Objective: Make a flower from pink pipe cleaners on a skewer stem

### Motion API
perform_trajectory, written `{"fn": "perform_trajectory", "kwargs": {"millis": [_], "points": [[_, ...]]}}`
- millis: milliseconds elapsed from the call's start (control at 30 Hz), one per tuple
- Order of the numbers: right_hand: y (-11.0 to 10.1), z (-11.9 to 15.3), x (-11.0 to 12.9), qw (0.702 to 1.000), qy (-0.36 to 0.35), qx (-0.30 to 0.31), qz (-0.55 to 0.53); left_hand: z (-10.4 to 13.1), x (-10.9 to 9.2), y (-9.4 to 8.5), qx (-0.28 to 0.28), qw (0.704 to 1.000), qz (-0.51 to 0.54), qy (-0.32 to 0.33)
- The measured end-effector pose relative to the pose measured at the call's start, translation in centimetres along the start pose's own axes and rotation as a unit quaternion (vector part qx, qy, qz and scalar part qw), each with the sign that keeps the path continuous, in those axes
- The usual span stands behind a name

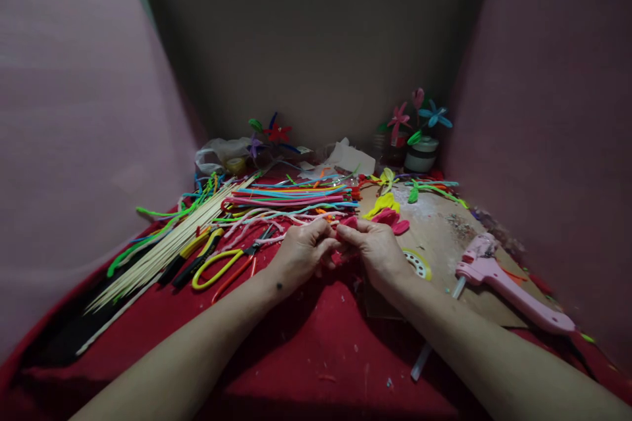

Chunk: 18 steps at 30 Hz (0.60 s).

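My left hand (309,247) and my right hand (375,250) meet over the front of the table, fingertips pinched together. Between them is a deep pink pipe cleaner (348,221), mostly covered by the fingers, so its full shape is hidden. Just beyond my right hand, pink pipe-cleaner petals (401,227) and a yellow petal bundle (385,204) lie on a cardboard sheet (439,223). Scissors with yellow and orange handles (217,268) rest left of my left hand.
Wooden sticks (162,243), pliers (201,256) and bundled pipe cleaners (296,196) cover the left and middle. A pink glue gun (513,289) lies at right, near a tape roll (417,264). Behind stand pipe-cleaner flowers (435,114), a jar (421,155) and a plastic bag (217,154).
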State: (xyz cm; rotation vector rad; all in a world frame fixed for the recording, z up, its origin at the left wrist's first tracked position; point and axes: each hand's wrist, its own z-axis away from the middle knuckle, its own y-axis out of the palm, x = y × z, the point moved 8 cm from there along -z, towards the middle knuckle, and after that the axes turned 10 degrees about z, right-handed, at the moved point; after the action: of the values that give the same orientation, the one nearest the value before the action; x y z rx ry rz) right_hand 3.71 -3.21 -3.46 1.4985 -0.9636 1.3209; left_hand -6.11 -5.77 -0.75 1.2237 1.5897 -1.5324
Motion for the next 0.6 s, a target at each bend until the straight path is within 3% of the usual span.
{"fn": "perform_trajectory", "kwargs": {"millis": [167,367,500,600], "points": [[-0.1,0.2,0.4,0.998,0.011,-0.021,0.052,0.1,-1.4,-0.6,-0.030,0.989,-0.112,0.093],[0.9,0.5,0.9,0.987,0.017,0.037,0.155,-0.5,-1.4,-2.4,-0.040,0.997,0.072,-0.006],[1.7,0.7,0.5,0.980,0.030,0.090,0.176,-0.7,-0.8,-1.5,0.010,0.983,0.178,-0.054],[1.9,0.9,0.0,0.979,0.048,0.118,0.159,-0.5,-0.1,-1.2,-0.010,0.972,0.226,-0.067]]}}
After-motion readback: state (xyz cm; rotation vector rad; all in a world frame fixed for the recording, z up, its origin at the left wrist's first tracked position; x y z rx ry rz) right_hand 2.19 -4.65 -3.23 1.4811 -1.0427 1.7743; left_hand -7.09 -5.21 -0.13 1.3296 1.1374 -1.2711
